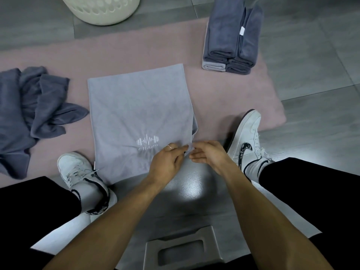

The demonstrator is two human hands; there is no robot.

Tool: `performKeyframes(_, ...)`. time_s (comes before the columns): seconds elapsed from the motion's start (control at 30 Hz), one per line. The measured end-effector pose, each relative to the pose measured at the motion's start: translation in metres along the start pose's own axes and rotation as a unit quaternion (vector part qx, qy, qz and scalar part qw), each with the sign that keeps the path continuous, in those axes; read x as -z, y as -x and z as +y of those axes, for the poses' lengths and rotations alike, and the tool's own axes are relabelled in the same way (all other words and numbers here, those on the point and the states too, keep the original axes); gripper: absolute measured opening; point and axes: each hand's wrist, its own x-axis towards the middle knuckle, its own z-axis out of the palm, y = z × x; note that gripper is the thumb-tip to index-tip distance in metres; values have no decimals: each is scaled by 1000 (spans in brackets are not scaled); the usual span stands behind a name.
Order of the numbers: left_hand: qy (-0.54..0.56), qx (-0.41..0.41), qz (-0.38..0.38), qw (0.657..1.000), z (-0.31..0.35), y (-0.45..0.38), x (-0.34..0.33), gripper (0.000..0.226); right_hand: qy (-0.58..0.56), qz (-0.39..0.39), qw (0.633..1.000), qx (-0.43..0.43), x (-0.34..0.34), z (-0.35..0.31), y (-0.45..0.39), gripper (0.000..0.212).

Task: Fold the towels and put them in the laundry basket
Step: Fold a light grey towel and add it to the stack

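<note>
A light grey towel (136, 114) with a white barbell logo lies flat on the pink mat, between my feet. My left hand (167, 162) and my right hand (209, 154) meet at its near right corner, and both pinch the cloth there. A heap of unfolded dark grey towels (33, 112) lies to the left. Several folded towels (231, 36) are stacked at the back right. The white laundry basket (105, 10) stands at the top edge, partly cut off.
The pink mat (233, 94) covers the middle of a grey tiled floor (311, 75). My white sneakers (245, 137) rest on either side of the towel. I sit on a grey stool (183, 248) with a handle slot.
</note>
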Motion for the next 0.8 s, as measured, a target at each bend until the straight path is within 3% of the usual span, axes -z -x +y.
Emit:
performKeyframes(0.13, 50, 31, -46, 997, -5, 0, 4, 38, 55, 22, 998, 1, -6, 2, -3, 3)
performKeyframes(0.27, 102, 152, 35, 982, -8, 11, 15, 30, 77, 88, 993, -6, -30, 4, -13, 10)
performKeyframes(0.57, 109, 439, 185, 873, -81, 80, 50, 21, 177, 143, 973, 41, -120, 22, -30, 23)
performKeyframes(0.7, 75, 511, 235, 823, -108, 104, 62, 21, 209, 186, 957, 71, -141, 36, -27, 10)
performKeyframes(0.8, 61, 523, 261, 809, -124, 115, 63, 24, 303, 182, 929, 105, -145, 39, -20, 8)
